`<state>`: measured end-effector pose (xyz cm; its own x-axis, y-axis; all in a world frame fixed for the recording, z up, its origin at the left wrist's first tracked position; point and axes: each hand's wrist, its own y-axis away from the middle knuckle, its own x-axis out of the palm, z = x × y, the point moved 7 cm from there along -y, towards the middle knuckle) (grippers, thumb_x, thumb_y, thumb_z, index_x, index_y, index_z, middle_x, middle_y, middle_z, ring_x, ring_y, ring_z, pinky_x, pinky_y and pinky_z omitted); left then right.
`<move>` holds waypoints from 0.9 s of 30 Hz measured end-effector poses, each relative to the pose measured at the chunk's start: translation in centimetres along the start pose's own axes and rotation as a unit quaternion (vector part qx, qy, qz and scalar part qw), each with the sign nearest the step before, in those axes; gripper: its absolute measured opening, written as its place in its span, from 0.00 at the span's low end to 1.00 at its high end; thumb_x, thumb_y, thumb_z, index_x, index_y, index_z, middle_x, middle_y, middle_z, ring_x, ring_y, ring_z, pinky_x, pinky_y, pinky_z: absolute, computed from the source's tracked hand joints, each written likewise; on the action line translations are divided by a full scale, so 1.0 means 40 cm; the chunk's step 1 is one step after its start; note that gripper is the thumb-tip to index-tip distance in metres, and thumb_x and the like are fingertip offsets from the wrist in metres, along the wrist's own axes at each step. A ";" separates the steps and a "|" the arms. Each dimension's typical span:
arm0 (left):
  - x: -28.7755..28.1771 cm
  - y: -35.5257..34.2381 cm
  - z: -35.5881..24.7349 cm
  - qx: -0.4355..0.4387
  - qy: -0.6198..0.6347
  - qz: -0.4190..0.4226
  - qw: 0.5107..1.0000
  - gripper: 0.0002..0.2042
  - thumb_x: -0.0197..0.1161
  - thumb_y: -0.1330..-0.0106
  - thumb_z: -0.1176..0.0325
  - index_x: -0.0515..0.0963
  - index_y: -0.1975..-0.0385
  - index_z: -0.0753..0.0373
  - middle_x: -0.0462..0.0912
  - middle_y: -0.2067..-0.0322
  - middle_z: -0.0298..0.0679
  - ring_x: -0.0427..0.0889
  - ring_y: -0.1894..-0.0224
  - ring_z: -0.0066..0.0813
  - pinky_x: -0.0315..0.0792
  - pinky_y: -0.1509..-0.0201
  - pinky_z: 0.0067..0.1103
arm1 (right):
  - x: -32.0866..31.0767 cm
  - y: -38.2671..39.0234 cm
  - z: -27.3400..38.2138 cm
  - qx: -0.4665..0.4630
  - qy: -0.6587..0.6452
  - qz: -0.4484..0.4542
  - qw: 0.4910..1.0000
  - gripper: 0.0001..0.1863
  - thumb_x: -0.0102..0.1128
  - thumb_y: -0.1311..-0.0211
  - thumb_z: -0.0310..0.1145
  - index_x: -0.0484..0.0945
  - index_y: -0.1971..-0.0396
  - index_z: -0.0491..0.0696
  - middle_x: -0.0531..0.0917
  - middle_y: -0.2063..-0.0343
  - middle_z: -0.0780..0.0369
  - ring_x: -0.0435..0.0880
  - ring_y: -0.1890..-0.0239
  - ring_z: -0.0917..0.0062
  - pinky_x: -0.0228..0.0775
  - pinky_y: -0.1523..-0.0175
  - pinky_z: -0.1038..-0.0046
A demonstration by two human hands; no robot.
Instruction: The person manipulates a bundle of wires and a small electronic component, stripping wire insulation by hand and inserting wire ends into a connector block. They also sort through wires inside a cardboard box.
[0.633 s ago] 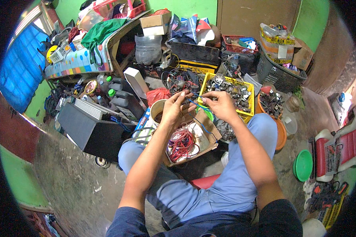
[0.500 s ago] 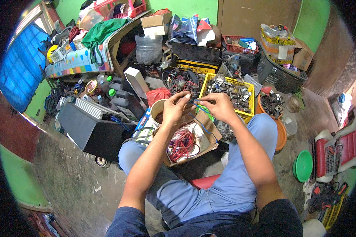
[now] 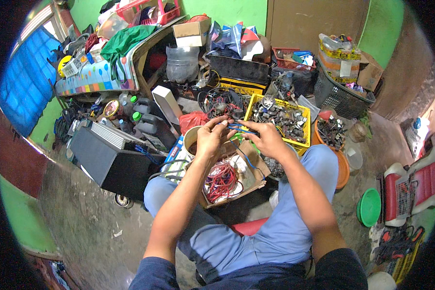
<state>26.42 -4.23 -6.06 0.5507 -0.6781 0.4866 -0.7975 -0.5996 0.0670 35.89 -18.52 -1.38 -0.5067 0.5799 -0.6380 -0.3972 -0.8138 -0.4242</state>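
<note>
My left hand (image 3: 211,136) pinches a thin blue wire (image 3: 250,162) above an open cardboard box (image 3: 254,180). Opposite it, my right hand (image 3: 268,139) grips the same wire, part of which runs between the fingers while a loose length hangs into the box. The box holds tangled red wires (image 3: 223,179). A cream bucket (image 3: 193,141) stands just behind my left hand. Beyond my hands is a yellow crate (image 3: 299,115) full of small dark parts.
A black case (image 3: 123,174), jugs (image 3: 150,125) and a cloth-piled table (image 3: 96,75) are at left. An orange container (image 3: 342,179), a grey basket (image 3: 343,101), a green basin (image 3: 369,207) and a red padded seat piece (image 3: 420,183) are at right. My knees flank the box.
Both hands have shifted slightly lower in the view, and more of the blue wire shows stretched between my fingers, which still hold it.
</note>
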 end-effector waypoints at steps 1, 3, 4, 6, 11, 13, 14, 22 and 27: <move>-0.001 -0.001 -0.001 0.000 -0.009 0.004 1.000 0.13 0.58 0.29 0.75 0.74 0.48 0.74 0.82 0.53 0.49 0.85 0.55 0.34 0.85 0.53 0.25 | -0.001 -0.001 0.002 -0.001 -0.030 -0.008 1.000 0.19 0.64 0.39 0.31 0.81 0.47 0.50 0.86 0.59 0.52 0.87 0.59 0.58 0.77 0.53 0.64; 0.000 0.001 -0.016 0.018 -0.029 0.014 0.999 0.13 0.57 0.30 0.75 0.74 0.48 0.74 0.82 0.53 0.50 0.85 0.54 0.34 0.85 0.53 0.25 | 0.002 -0.002 -0.015 0.051 -0.105 -0.004 0.993 0.17 0.64 0.38 0.31 0.83 0.49 0.49 0.86 0.61 0.51 0.87 0.62 0.58 0.77 0.55 0.66; 0.004 0.004 -0.023 0.027 -0.039 0.019 0.999 0.13 0.57 0.30 0.76 0.74 0.48 0.74 0.82 0.53 0.50 0.85 0.54 0.34 0.85 0.52 0.25 | 0.009 -0.002 -0.032 0.102 -0.148 0.009 0.984 0.16 0.64 0.38 0.31 0.83 0.50 0.48 0.87 0.62 0.51 0.87 0.63 0.58 0.77 0.56 0.66; 0.009 0.011 -0.027 0.027 -0.045 0.021 0.998 0.13 0.57 0.30 0.76 0.74 0.48 0.75 0.82 0.53 0.51 0.85 0.53 0.35 0.84 0.51 0.25 | 0.009 -0.001 -0.035 0.150 -0.180 0.014 0.972 0.14 0.63 0.37 0.31 0.84 0.52 0.48 0.86 0.62 0.51 0.86 0.65 0.58 0.77 0.58 0.67; 0.015 0.018 -0.040 0.033 -0.001 -0.006 0.999 0.14 0.57 0.29 0.75 0.73 0.48 0.76 0.81 0.53 0.51 0.85 0.54 0.37 0.85 0.50 0.26 | -0.023 0.004 -0.001 -0.044 0.026 -0.013 0.999 0.16 0.64 0.37 0.34 0.83 0.49 0.49 0.86 0.63 0.49 0.86 0.66 0.56 0.78 0.60 0.65; -0.008 0.014 -0.042 0.041 -0.015 -0.027 0.999 0.13 0.57 0.30 0.75 0.74 0.49 0.76 0.81 0.54 0.50 0.85 0.55 0.36 0.85 0.51 0.26 | -0.014 0.010 0.020 -0.043 0.076 -0.024 0.996 0.21 0.65 0.38 0.35 0.78 0.44 0.51 0.85 0.62 0.50 0.85 0.65 0.55 0.78 0.60 0.63; -0.018 0.010 -0.040 0.044 -0.021 -0.037 0.998 0.13 0.57 0.30 0.75 0.74 0.50 0.76 0.81 0.55 0.50 0.85 0.56 0.36 0.85 0.51 0.25 | -0.010 0.014 0.033 -0.042 0.102 -0.030 0.993 0.24 0.65 0.38 0.36 0.76 0.41 0.52 0.85 0.62 0.50 0.85 0.64 0.55 0.78 0.59 0.62; -0.017 0.007 -0.038 0.048 -0.033 -0.037 0.998 0.09 0.57 0.30 0.78 0.77 0.55 0.77 0.81 0.60 0.48 0.85 0.63 0.31 0.85 0.53 0.24 | -0.034 0.014 0.089 -0.112 0.175 -0.062 0.976 0.26 0.62 0.40 0.26 0.74 0.40 0.52 0.77 0.69 0.55 0.83 0.66 0.58 0.76 0.63 0.58; -0.005 0.011 -0.047 0.044 -0.066 -0.020 0.997 0.10 0.58 0.31 0.77 0.78 0.55 0.76 0.84 0.62 0.48 0.86 0.64 0.31 0.84 0.58 0.20 | -0.041 0.005 0.066 -0.109 0.128 -0.087 0.982 0.17 0.60 0.40 0.22 0.80 0.50 0.45 0.79 0.68 0.55 0.84 0.66 0.57 0.76 0.62 0.59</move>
<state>25.48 -3.54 -4.48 0.6144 -0.6987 0.3664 -0.7523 -0.6588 0.0054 34.61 -19.55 1.29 -0.2255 0.7048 -0.6726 -0.2734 -0.7084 -0.6506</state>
